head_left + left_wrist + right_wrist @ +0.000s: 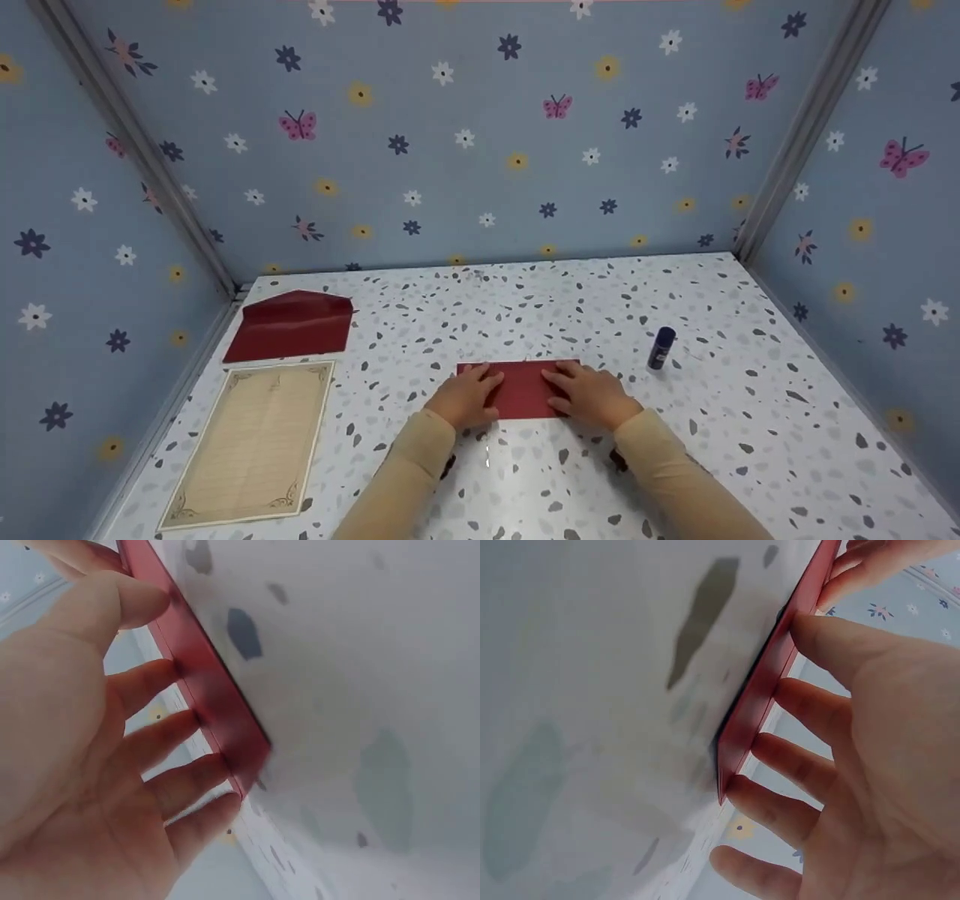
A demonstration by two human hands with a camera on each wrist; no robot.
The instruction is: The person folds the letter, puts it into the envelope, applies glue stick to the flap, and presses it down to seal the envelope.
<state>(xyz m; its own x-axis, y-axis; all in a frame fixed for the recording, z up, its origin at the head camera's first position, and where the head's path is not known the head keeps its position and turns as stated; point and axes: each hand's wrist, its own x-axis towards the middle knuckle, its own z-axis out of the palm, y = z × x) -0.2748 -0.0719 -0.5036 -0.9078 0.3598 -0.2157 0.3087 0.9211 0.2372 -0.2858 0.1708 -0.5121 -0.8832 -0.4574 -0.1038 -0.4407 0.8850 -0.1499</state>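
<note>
A flat red rectangle of paper (523, 388), shaped like a closed envelope, lies on the table in front of me. My left hand (465, 395) rests on its left end, fingertips (214, 769) spread along the far edge and thumb on the near part. On the right end lies my right hand (594, 394), its fingers also spread and pressing with the tips. In the right wrist view the little finger sits off past the paper's corner. Both wrist views show the red paper (217, 690) close against the tabletop, with the palms raised above it.
A red envelope (292, 330) with its pointed flap raised lies at the back left. Nearer stands out a cream sheet (251, 442) with an ornate border, lying flat. A dark blue glue stick (661, 349) stands right of my hands. Patterned walls (480, 172) enclose the speckled table (750, 450).
</note>
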